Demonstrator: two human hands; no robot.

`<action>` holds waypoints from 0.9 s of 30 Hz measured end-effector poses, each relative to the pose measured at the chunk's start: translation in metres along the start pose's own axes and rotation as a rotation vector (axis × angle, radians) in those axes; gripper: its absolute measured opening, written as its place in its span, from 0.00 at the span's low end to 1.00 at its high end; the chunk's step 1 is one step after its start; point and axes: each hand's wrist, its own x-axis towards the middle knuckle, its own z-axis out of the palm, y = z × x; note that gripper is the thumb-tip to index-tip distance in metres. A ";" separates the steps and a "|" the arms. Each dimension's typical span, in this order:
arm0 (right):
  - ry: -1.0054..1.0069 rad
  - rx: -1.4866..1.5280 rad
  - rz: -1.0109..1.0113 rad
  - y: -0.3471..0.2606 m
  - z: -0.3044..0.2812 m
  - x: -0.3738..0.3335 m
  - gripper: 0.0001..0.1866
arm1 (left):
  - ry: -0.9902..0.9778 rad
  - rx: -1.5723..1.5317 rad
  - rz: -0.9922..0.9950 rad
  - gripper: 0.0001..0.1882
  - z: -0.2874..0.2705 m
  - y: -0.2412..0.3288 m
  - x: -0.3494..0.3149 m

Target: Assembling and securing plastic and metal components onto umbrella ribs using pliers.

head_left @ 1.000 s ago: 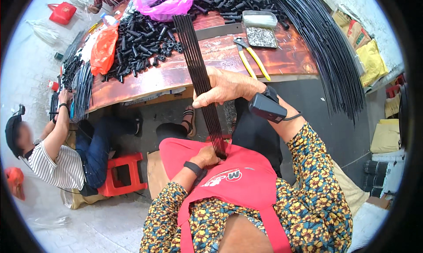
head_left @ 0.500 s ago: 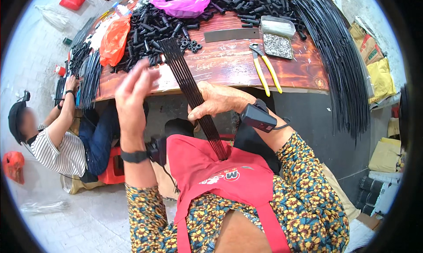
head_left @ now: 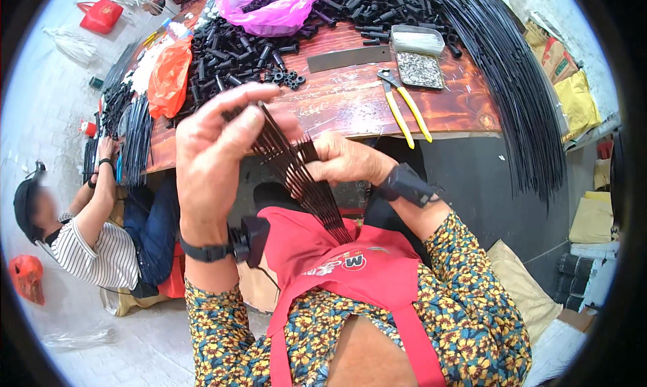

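A bundle of thin black rods [head_left: 322,202] slants in front of me, its lower ends against my red apron [head_left: 290,252]. My right hand [head_left: 347,161] is closed round the rods at mid-length, thumb across them. My left hand [head_left: 212,141] is closed at the upper part, thumb and fingers about the rod tops, which it partly hides. The rods fan out between the two hands, and some short upper ends stick up beside my right hand. Both wrists wear dark straps with small devices.
The wooden table [head_left: 323,104] ahead holds black tubular parts [head_left: 229,57], a pink bag [head_left: 269,13], an orange bag [head_left: 170,77], a metal strip [head_left: 347,59], yellow-handled pliers [head_left: 404,107] and clear boxes [head_left: 419,69]. Long black rods [head_left: 512,97] overhang at right. A co-worker [head_left: 94,245] sits at left.
My left hand has come in from beside the bundle and closed on its upper part. The rods, straight and parallel before, now spread apart, and my right hand has shifted slightly right.
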 end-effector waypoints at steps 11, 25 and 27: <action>0.382 -0.009 0.172 -0.015 0.037 -0.036 0.16 | -0.261 -0.347 0.229 0.34 -0.017 -0.041 -0.054; 0.348 0.042 0.216 0.004 0.039 -0.025 0.14 | 0.251 -0.390 -0.238 0.07 0.002 -0.126 -0.048; 0.328 -0.002 0.220 0.004 0.039 -0.024 0.14 | 0.261 -0.408 -0.236 0.07 0.001 -0.125 -0.048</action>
